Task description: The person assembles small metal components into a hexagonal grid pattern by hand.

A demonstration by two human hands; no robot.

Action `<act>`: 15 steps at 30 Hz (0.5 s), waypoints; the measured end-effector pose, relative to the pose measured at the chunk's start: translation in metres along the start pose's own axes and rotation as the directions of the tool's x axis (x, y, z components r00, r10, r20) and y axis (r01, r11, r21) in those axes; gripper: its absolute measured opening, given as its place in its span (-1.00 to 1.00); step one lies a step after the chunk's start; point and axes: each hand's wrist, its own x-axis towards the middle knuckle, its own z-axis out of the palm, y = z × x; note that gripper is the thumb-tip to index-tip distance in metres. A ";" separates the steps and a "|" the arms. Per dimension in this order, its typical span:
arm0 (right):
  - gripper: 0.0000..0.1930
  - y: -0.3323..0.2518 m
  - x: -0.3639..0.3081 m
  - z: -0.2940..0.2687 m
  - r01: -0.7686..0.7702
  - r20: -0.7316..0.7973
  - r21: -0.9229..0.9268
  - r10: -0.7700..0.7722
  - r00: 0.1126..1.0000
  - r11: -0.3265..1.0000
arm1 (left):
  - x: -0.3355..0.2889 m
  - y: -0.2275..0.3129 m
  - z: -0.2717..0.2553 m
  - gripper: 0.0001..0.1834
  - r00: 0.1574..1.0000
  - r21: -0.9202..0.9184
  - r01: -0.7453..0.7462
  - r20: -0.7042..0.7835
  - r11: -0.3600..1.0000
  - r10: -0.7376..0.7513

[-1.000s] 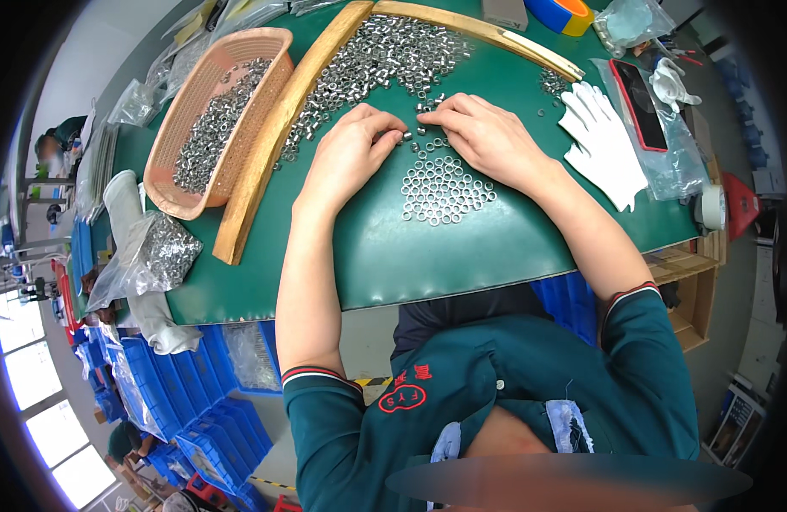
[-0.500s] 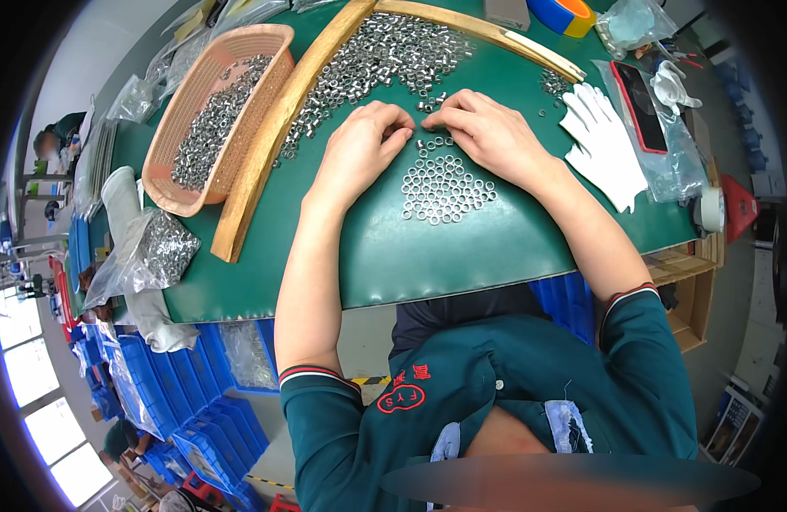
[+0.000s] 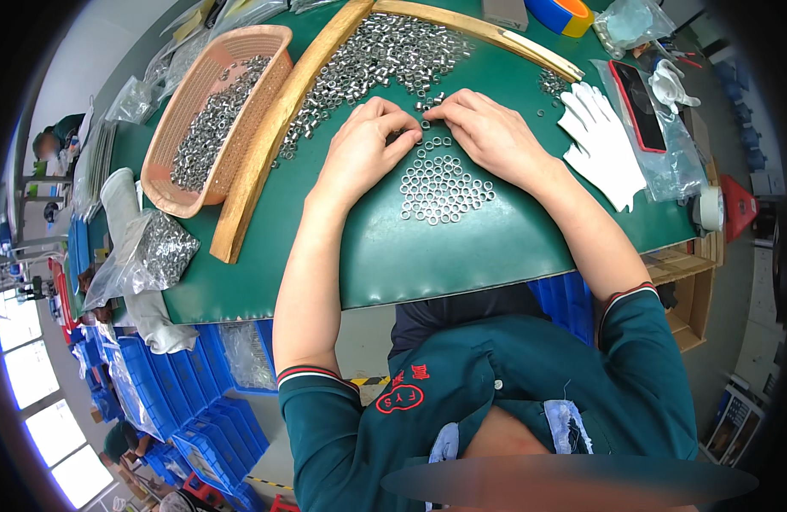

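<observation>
My left hand (image 3: 365,147) is closed, thumb and forefinger nearly together, with a small metal ring (image 3: 425,125) right at their tips. Facing it, my right hand (image 3: 493,134) is curled, its fingertips beside a few loose rings; whether it pinches one is hidden. Just below the hands, many rings (image 3: 444,189) lie flat in a close patch, their holes facing up. Beyond the hands spreads a large heap of the same rings (image 3: 385,55), lying every way.
Wooden strips (image 3: 265,145) border the heap on the green table (image 3: 461,264). To the left stand a pink basket of rings (image 3: 167,171) and a clear bag of rings (image 3: 167,252). A white glove (image 3: 602,145), a red-edged phone (image 3: 639,107) and tape rolls (image 3: 564,15) are at right.
My left hand's thumb and forefinger have shifted slightly, and a ring now shows at their tips. Rings under the hands are more exposed. My right hand has hardly moved.
</observation>
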 end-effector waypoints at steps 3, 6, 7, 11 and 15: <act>-0.75 -0.002 0.001 0.001 -0.039 -0.030 0.016 0.040 0.999 0.999 | 0.001 0.002 0.003 -0.85 0.999 -0.018 0.016 -0.045 1.000 -0.017; -0.75 0.000 0.000 0.002 -0.040 -0.053 0.016 0.041 0.998 0.999 | 0.002 -0.001 -0.002 -0.85 0.996 -0.077 0.041 -0.070 0.996 -0.046; -0.75 -0.001 -0.001 0.002 -0.029 -0.043 -0.013 0.028 0.999 0.999 | 0.002 -0.002 -0.005 -0.84 0.994 -0.103 0.063 -0.081 0.993 -0.072; -0.74 -0.002 -0.002 0.002 0.026 0.036 0.044 -0.028 0.999 0.999 | -0.001 -0.004 -0.009 -0.82 0.994 -0.044 0.110 -0.007 0.993 -0.110; -0.75 -0.003 -0.001 0.001 -0.003 0.008 0.089 0.002 1.000 0.996 | -0.002 0.002 -0.008 -0.80 0.999 -0.002 0.041 -0.009 0.999 -0.041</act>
